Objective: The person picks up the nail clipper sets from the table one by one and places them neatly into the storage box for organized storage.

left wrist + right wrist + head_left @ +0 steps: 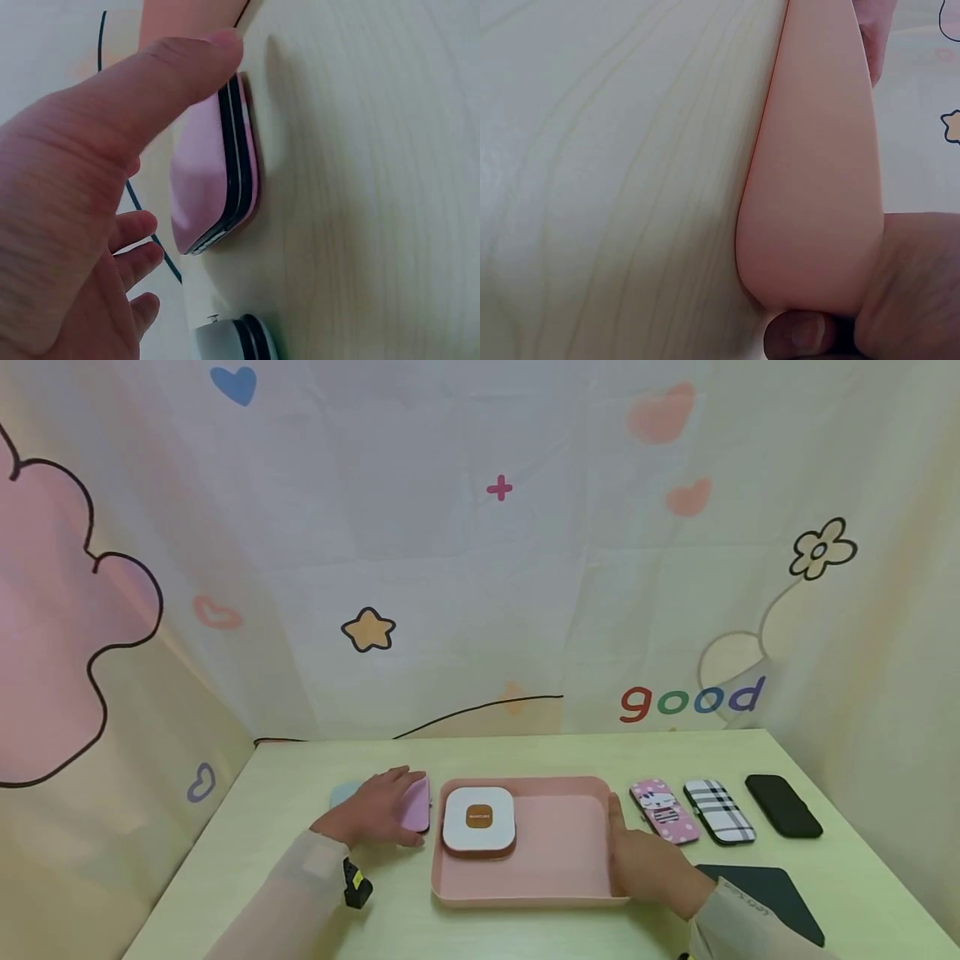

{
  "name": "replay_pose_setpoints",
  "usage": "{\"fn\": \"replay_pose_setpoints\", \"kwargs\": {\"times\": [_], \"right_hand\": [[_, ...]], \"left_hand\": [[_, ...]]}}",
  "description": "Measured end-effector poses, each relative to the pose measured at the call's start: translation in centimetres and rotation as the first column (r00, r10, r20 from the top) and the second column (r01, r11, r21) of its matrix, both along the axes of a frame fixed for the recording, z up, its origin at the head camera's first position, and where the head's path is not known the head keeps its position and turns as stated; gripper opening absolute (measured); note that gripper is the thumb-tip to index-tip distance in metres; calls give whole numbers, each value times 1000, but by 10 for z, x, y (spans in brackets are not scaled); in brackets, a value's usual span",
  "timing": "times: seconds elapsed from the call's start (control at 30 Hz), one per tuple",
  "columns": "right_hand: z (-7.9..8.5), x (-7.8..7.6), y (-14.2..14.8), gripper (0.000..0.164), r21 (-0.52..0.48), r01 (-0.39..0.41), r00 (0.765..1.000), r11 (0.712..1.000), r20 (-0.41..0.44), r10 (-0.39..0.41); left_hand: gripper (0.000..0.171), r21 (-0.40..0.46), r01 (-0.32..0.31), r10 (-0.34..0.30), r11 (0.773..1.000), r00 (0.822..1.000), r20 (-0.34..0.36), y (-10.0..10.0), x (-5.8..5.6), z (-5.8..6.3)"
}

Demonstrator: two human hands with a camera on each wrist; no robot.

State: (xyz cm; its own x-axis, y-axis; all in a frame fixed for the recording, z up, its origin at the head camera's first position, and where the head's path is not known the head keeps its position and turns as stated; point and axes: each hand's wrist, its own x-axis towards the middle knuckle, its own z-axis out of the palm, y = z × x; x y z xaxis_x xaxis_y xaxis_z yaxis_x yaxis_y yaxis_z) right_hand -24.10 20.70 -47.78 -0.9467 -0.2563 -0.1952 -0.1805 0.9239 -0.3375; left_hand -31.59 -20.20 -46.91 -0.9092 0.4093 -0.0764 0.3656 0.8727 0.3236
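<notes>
My left hand (378, 807) is over a small pink-purple case (415, 806) just left of the pink tray (558, 902). In the left wrist view, the thumb and fingers are spread apart around the pink case (202, 165), which has a dark rim along its edge. A pale blue case (344, 792) is partly hidden behind that hand. My right hand (648, 864) grips the tray's right end; in the right wrist view a fingertip (808, 334) shows at the tray's end wall. A white square box (480, 839) with a brown label is in the tray's left part.
Right of the tray lie a pink cartoon case (663, 812), a plaid case (720, 812) and a black case (783, 806). Nearer the front is a dark flat pad (772, 893), partly behind the right forearm. A printed curtain (450, 568) hangs behind the table.
</notes>
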Motion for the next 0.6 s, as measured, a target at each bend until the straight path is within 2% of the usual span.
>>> {"fn": "replay_pose_setpoints", "kwargs": {"times": [0.23,0.47,0.6], "right_hand": [[-3,0,-1,82,18,1,1000,1000,-12,-1],[-6,-2,-1,89,1,36,999,999,17,-36],[-5,-2,0,89,4,34,999,999,19,-35]], "left_hand": [[101,-25,-3,4,1000,998,61,-1,-4,-5],[98,-57,4,-4,998,1000,12,-1,-8,-7],[100,-84,-8,8,996,1000,10,1,-7,-6]]}}
